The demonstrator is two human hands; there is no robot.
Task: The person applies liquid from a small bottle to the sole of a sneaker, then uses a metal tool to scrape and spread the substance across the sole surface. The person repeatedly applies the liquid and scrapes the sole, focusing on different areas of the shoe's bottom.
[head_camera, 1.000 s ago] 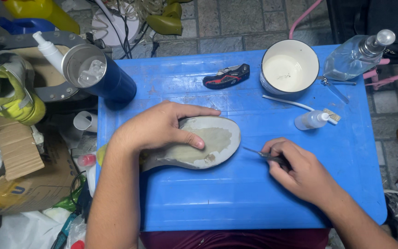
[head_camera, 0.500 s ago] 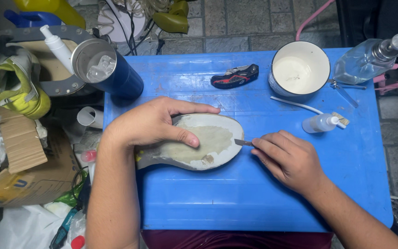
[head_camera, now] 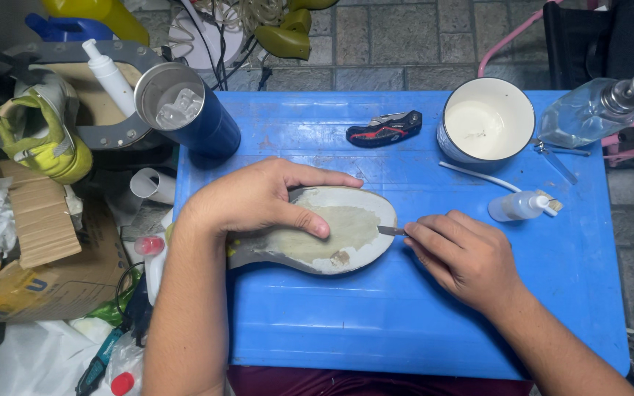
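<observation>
A pale shoe sole [head_camera: 346, 235] lies flat on the blue plastic table [head_camera: 405, 323], its inner face up with a yellowish glue patch. My left hand [head_camera: 258, 198] presses down on its heel half, thumb across the middle. My right hand [head_camera: 464, 257] pinches a small metal blade [head_camera: 389, 230] whose tip touches the sole's toe edge.
On the table's far side are a folded pocket knife [head_camera: 384, 127], a white bowl of pale paste [head_camera: 486, 125], a clear spray bottle [head_camera: 588, 110] and a small dropper bottle [head_camera: 519, 206]. A blue metal cup [head_camera: 192, 117] stands at the far left corner. Boxes, a yellow shoe [head_camera: 45, 132] and bags crowd the floor at left.
My right hand has drawn the blade from inside the sole's toe area out to its right edge. My left hand stays pressed on the sole.
</observation>
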